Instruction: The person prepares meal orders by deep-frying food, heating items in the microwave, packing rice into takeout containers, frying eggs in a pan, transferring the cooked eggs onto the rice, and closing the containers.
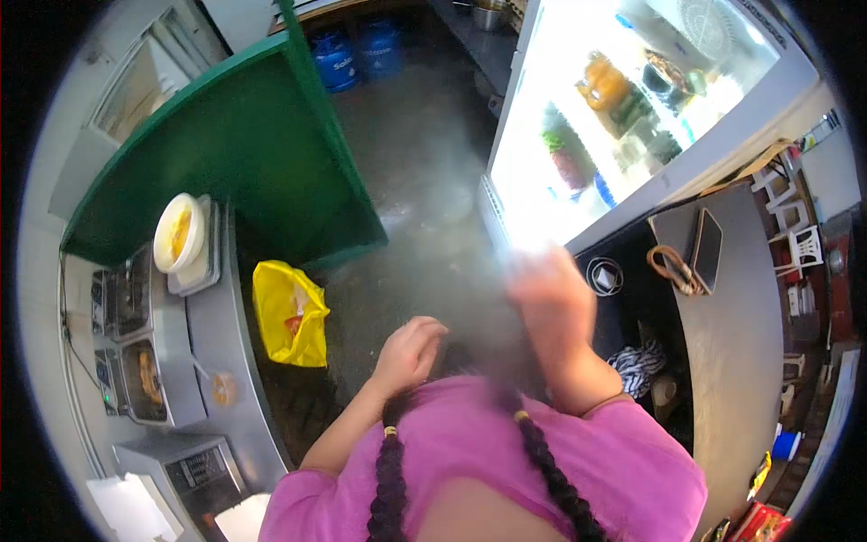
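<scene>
My left hand (pixel 411 352) hangs over the grey floor in front of my pink shirt, its fingers curled together and nothing visible in it. To its left is a yellow plastic bag (pixel 312 339) holding some scraps. My right hand (pixel 551 289) is raised beside the lower edge of the lit glass-door fridge (pixel 537 203). Motion and glare smear its fingers, so I cannot make out their shape or any hold. Food packs and containers stand on the fridge shelves behind the glass.
A green partition (pixel 226 154) rises at the left, beside a steel counter (pixel 212 330) with fryers (pixel 144 379) and a white bowl (pixel 179 237) of yellow food. Blue gas cylinders (pixel 334 63) stand at the back. On the right counter (pixel 722 352) lies a phone (pixel 707 250) with a brown strap.
</scene>
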{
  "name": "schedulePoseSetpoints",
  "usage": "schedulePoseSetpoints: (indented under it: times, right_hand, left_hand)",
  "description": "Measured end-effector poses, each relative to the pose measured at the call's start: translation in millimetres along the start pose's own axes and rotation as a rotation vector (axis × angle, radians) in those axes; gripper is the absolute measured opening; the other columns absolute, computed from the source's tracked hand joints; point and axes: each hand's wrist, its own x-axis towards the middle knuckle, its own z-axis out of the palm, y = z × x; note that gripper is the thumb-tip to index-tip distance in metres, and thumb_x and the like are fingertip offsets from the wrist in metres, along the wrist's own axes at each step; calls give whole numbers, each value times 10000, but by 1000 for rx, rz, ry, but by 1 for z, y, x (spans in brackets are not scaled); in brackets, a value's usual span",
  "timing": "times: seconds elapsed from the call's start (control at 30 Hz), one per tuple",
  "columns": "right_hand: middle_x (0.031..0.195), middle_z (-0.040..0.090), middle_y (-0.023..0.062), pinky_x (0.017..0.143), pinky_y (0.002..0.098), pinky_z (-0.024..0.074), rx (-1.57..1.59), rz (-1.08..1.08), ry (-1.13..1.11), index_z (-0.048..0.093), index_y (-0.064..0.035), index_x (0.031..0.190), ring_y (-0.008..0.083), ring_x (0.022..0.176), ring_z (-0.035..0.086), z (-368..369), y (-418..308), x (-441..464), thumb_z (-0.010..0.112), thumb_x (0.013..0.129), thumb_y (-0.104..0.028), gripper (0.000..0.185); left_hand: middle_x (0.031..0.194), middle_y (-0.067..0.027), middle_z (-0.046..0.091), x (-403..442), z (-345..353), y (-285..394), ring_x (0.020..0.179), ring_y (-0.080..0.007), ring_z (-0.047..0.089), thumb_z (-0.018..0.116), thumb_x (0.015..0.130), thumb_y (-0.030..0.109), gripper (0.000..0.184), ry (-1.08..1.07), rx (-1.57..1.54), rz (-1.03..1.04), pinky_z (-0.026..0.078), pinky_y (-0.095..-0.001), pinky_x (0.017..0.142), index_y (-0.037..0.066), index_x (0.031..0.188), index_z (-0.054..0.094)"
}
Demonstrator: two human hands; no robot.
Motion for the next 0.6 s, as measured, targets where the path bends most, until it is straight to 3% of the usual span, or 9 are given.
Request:
schedulePoseSetpoints:
  times: [0.07,0.1,0.23,0.27,0.33,0.37,0.4,0.5,0.6]
  right_hand:
    - [979,617,108,714,401,445,454,-466,27,701,-75,986,263,827,563,-6,-16,50,351,989,-600,630]
    - [979,617,108,714,401,445,443,-462,37,701,-75,986,263,827,563,-4,-20,69,351,989,-600,630]
    - [1011,566,-10,789,289,385,887,-466,176,727,-442,1111,155,920,503,19,-20,122,543,945,-543,267]
    - [1011,566,-10,789,289,385,885,-460,184,727,-442,1111,155,920,503,16,-8,130,543,945,-543,267]
    - [1023,546,-3,708,348,461,893,-280,29,694,-178,1008,173,941,553,4,19,144,648,938,-359,199]
    - [987,518,14,714,354,447,916,-349,-113,706,-183,922,172,936,557,-5,49,170,712,888,-347,168]
    - [997,521,27,731,362,443,880,-226,97,708,-187,904,191,926,556,3,48,180,761,842,-298,138]
    - [985,537,25,715,357,434,746,-262,163,704,-185,929,206,886,548,20,91,241,709,877,-329,153]
    - [987,534,14,731,354,424,965,-197,134,696,-206,937,205,912,528,28,126,289,607,940,-370,187]
  left_hand:
    - [1066,-135,611,37,6,-12,957,-344,617,583,880,45,191,-63,35,29,508,-420,789,52,1071,600]
    - [1066,-134,608,55,9,-19,964,-344,615,579,883,46,190,-105,10,23,509,-419,794,52,1072,600]
    - [1057,-131,603,122,7,-67,951,-347,616,577,847,13,189,-202,-36,33,512,-420,797,56,1025,619]
    - [1057,-130,603,138,4,-81,944,-347,617,576,830,0,193,-205,-16,59,512,-420,794,59,1006,627]
    - [1056,-125,606,174,-6,-114,932,-344,620,571,802,-21,197,-201,2,56,513,-418,787,60,970,634]
    - [1058,-120,609,193,-14,-130,934,-340,621,568,804,-18,191,-194,-6,55,513,-415,788,60,967,631]
    - [1060,-115,611,210,-22,-145,935,-336,621,565,807,-15,186,-185,-12,61,512,-413,790,60,964,628]
    - [1061,-116,612,273,-35,-209,937,-337,619,559,815,-2,117,-163,-24,-32,506,-400,794,43,901,625]
    - [1040,-124,614,330,-38,-281,929,-335,615,553,823,5,71,-147,-32,-147,500,-386,791,26,844,618]
